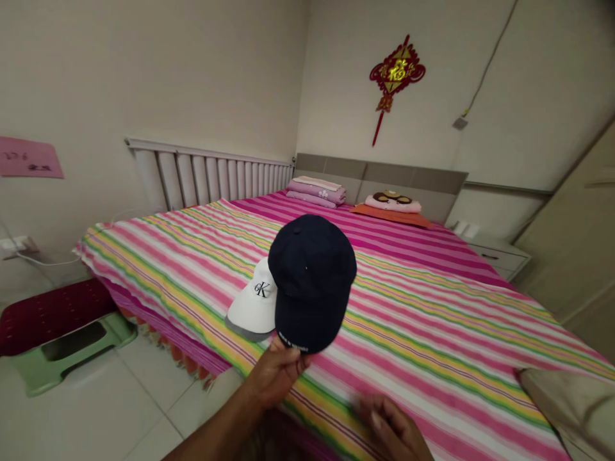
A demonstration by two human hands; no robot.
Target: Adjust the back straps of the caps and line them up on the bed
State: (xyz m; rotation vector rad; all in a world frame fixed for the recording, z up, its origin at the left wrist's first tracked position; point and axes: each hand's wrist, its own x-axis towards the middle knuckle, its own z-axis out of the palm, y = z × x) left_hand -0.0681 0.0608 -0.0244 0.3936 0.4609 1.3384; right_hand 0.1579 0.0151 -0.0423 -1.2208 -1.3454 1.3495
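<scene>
A navy baseball cap (314, 282) hangs above the bed, its crown up and its brim toward me. My left hand (281, 371) is closed on the front edge of that brim, thumb on top, over small pale lettering. Just behind and left of it, a white cap (252, 304) with dark letters and a grey brim edge rests on the striped sheet, partly covered by the navy one. My right hand (391, 426) is low over the near part of the bed, apart from both caps. Motion smears its bent fingers, and no object shows in it.
The bed has a striped sheet (432, 333), with folded bedding (317, 192) and a pink pillow-like item (391, 203) by the headboard. A beige cloth item (571, 406) lies at the right. On the floor at left are a green stool (72, 355) and a dark red cushion (52, 314).
</scene>
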